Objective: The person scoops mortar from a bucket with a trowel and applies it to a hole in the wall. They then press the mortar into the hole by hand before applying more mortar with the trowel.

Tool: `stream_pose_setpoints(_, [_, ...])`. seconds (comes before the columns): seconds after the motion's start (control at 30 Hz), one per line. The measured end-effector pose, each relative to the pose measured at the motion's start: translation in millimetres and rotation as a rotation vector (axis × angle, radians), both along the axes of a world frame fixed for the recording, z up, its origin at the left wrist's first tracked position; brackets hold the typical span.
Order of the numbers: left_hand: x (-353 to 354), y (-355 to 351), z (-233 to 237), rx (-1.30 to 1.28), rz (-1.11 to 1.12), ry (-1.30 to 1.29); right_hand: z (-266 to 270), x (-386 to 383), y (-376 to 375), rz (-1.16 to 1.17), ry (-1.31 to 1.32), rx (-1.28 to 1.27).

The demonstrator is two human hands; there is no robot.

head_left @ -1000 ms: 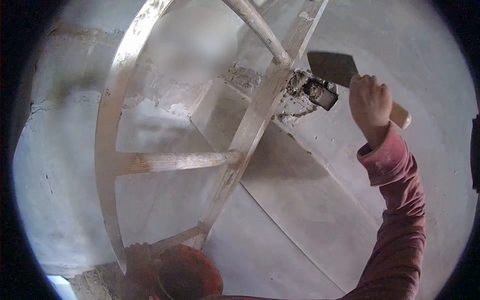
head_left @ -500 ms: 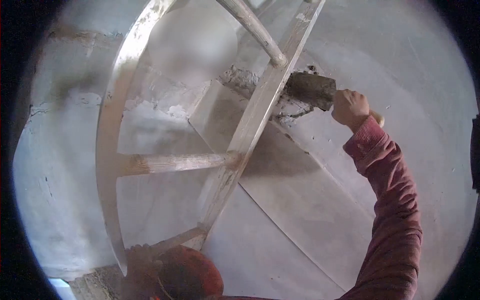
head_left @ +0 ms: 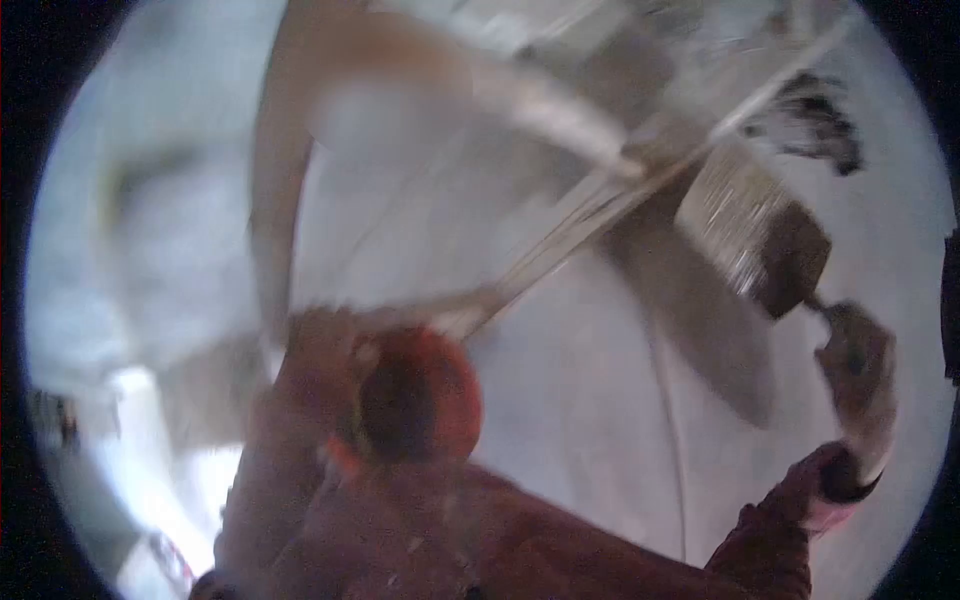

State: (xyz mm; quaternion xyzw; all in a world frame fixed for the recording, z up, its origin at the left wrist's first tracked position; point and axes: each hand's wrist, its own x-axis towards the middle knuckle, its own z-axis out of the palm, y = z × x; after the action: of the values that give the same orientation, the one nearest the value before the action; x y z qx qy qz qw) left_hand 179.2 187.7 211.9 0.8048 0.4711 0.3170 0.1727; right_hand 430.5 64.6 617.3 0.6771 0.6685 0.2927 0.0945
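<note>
My right hand [head_left: 858, 350] is closed round the handle of a flat trowel [head_left: 755, 225], at the right. The trowel's broad blade is wet and shiny on one part, dark on another. At the lower left, my left hand [head_left: 322, 345] is blurred and appears wrapped round the end of a wooden ladder's lower rung [head_left: 430, 300]. Just right of that hand is a round orange-red container [head_left: 455, 395] with a dark inside. Whether the hand also touches the container is hidden by blur.
The ladder's rail [head_left: 570, 235] slants between my hands, with a curved rail [head_left: 275, 190] at the left. Beyond it lies a pale plastered wall [head_left: 570, 420] with a dark rough patch [head_left: 820, 120] at upper right. Bright light enters at lower left.
My right hand has drawn the trowel away from the rough patch, down and to the right, its blade now turned. The view has tilted down, so the orange-red container shows higher up.
</note>
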Motion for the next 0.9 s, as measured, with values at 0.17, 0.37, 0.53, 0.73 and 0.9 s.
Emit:
stream_pose_setpoints(0.17, [2, 6, -4, -0.140, 0.033, 0.080, -191, -11, 54, -0.110, 0.018, -0.875])
stream_pose_setpoints(0.37, [8, 11, -9, -0.193, 0.051, 0.218, -336, -9, 64, 0.010, 0.040, -0.777])
stream_pose_setpoints(0.53, [6, 8, -4, -0.172, 0.049, 0.189, -402, -19, 75, 0.185, -0.062, -0.892])
stream_pose_setpoints(0.73, [6, 8, -13, -0.102, 0.055, 0.140, -395, -22, 91, 0.388, 0.262, -0.812])
stream_pose_setpoints(0.9, [7, 8, -16, -0.097, 0.075, 0.095, -395, 8, 88, -0.190, 0.181, -1.214])
